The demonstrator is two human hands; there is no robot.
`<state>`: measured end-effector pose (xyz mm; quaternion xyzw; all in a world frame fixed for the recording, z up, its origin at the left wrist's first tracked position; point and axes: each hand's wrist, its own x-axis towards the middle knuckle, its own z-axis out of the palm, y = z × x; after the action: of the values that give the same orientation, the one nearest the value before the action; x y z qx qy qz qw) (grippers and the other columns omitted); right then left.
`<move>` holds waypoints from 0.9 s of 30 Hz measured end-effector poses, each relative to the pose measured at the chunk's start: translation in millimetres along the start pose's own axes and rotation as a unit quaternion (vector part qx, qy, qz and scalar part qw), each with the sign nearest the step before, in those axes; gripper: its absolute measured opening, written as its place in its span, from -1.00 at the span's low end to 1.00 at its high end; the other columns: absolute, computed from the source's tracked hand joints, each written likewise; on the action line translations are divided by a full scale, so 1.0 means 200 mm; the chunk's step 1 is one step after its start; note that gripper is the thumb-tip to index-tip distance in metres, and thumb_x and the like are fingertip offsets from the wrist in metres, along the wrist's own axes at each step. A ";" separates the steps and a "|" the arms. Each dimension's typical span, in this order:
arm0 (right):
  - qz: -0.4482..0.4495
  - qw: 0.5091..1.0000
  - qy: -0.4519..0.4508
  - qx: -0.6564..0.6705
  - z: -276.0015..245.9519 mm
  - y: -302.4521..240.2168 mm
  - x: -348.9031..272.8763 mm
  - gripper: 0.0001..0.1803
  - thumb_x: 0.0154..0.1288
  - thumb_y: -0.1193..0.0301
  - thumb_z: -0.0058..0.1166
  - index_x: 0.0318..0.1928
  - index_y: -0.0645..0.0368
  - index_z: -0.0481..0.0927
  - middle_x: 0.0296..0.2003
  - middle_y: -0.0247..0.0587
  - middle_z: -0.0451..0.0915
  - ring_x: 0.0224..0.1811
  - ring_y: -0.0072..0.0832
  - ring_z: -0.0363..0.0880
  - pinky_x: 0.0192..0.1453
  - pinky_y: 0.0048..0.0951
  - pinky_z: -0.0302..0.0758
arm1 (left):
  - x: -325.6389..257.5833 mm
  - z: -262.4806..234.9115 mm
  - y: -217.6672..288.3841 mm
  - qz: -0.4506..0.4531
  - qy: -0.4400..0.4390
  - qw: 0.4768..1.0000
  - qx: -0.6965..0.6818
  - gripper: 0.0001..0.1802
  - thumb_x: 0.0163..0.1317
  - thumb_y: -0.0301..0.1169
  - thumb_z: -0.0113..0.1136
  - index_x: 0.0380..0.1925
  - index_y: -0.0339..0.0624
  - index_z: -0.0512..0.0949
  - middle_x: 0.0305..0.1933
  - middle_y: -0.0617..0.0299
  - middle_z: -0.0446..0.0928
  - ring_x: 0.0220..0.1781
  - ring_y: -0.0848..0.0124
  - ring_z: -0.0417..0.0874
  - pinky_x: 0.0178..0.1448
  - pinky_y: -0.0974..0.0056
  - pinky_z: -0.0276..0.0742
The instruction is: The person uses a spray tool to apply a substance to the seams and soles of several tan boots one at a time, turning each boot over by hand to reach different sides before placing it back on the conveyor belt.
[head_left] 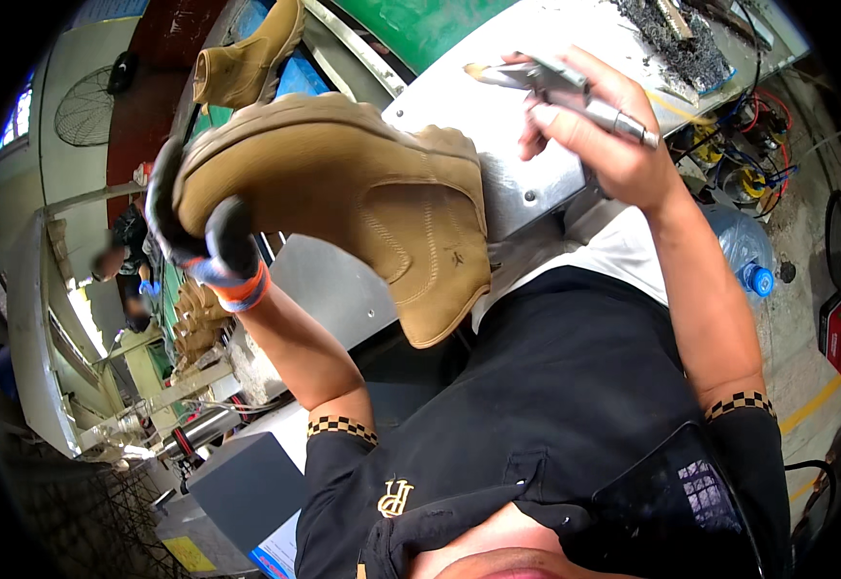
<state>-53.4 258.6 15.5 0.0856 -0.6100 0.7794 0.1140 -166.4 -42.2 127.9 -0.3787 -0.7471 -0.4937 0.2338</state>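
A tan ankle boot is held sideways in front of me, its lumpy sole up and its shaft pointing down to the right. My left hand, in a dark-palmed glove with an orange cuff, grips the boot by the toe. My bare right hand is closed round a silver metal hand tool with a tapered tip, whose exact kind I cannot make out. The tool is held above the metal worktop, apart from the boot.
Another tan boot lies beyond, at the upper left. Dark scraps lie on the worktop's far right. At right are a water bottle, wires and a red box. More boots and people show at left.
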 end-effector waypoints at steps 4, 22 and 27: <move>-0.007 0.994 -0.045 0.095 0.21 -0.31 0.09 -0.49 0.22 0.56 -0.09 0.22 0.40 0.40 -0.40 -0.22 0.53 -0.39 -0.57 0.53 -0.23 -0.50 0.52 | 0.10 0.08 -0.05 0.021 -0.047 0.998 0.037 -0.26 0.13 -0.15 0.18 0.21 -0.49 0.34 0.06 -0.17 0.55 0.07 0.09 0.62 0.22 0.11 0.50; -0.137 0.984 -0.031 -0.108 0.29 -0.01 0.27 -0.60 0.17 0.53 0.02 0.05 0.36 0.51 -0.02 -0.05 0.61 -0.01 -0.42 0.58 0.13 -0.39 0.47 | 0.20 0.03 -0.40 -0.109 -0.061 0.983 -0.132 -0.15 0.07 -0.06 0.27 0.27 -0.40 0.30 0.13 -0.09 0.52 0.13 0.12 0.59 0.24 0.10 0.50; -0.077 0.994 -0.041 -0.065 0.26 0.15 0.10 -0.51 0.18 0.50 0.02 0.15 0.40 0.41 0.03 0.05 0.59 0.05 -0.36 0.58 0.14 -0.37 0.48 | 0.20 0.01 -0.50 -0.137 -0.040 0.977 -0.157 -0.17 0.04 -0.04 0.29 0.22 -0.39 0.36 0.14 -0.07 0.52 0.15 0.15 0.58 0.27 0.11 0.47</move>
<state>-81.1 202.4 5.0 0.1564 -0.6551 0.7229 0.1540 -269.5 -49.2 99.3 -0.3238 -0.7140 -0.6167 0.0719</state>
